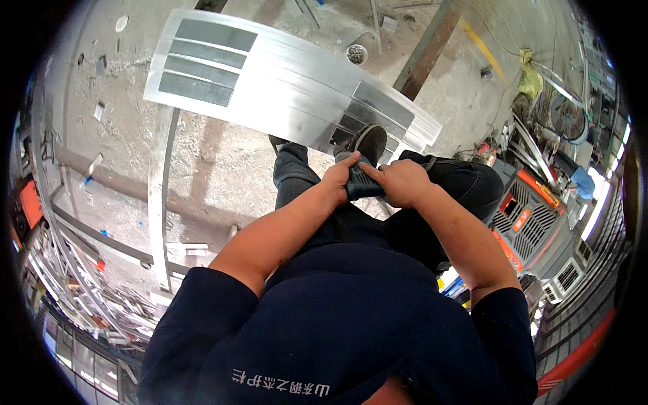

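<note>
Both my hands are closed around a dark angle grinder (363, 183) held in front of my lap. My left hand (339, 178) wraps the side of its body near the head. The fingers of my right hand (403, 183) grip it from the other side, toward the rear. The grinder's round dark disc (371, 142) sits over the near right edge of a long silver metal panel (283, 88). Whether it touches the metal, I cannot tell. Rectangular sections with slats show at the panel's left end, and darker rectangles lie near the disc.
A steel beam (162, 196) runs under the panel's left part, and a rusty beam (425, 54) passes behind its right. A small white bucket (357, 55) stands beyond. At right sits an orange and grey machine (526, 216). Metal strips (88, 297) are heaped at lower left.
</note>
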The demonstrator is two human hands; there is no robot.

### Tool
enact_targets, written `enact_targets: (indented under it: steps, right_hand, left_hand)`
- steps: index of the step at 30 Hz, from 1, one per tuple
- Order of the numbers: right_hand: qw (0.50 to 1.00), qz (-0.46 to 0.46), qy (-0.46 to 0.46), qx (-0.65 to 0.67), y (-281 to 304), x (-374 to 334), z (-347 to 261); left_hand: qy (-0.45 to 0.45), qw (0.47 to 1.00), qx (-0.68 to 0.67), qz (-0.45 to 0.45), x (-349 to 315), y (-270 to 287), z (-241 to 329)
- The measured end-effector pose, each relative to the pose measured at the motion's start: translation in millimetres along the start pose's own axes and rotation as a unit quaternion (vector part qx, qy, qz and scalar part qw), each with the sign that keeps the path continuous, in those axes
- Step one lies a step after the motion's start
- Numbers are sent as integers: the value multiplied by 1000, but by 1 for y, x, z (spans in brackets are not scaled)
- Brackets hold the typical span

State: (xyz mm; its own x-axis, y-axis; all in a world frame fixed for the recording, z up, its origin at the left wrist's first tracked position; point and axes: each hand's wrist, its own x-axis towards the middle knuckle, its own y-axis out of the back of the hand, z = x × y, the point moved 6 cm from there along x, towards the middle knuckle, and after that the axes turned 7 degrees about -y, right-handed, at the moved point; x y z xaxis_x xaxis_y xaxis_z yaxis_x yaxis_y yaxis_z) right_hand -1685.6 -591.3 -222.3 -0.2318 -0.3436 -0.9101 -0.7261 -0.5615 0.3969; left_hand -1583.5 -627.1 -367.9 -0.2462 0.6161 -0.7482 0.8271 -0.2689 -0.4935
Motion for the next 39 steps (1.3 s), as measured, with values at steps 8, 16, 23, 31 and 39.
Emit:
enact_targets:
  steps: [8, 16, 23, 31, 39]
  right_hand:
    - [1000, 10, 1, -21, -3, 12, 9]
    - [999, 23, -33, -4, 4, 18, 14]
    - [999, 40, -1, -32, -7, 22, 20]
    - [999, 37, 6, -1, 1, 26, 20]
    - [999, 39, 10, -3, -8, 30, 25]
  left_hand:
    - [-13, 999, 50, 7, 29, 10, 5]
    - [12, 999, 33, 11, 27, -6, 14]
    - [0, 996, 56, 74, 30, -6, 8]
    - [6, 991, 91, 95, 28, -1, 19]
    - [26, 992, 91, 86, 28, -5, 17]
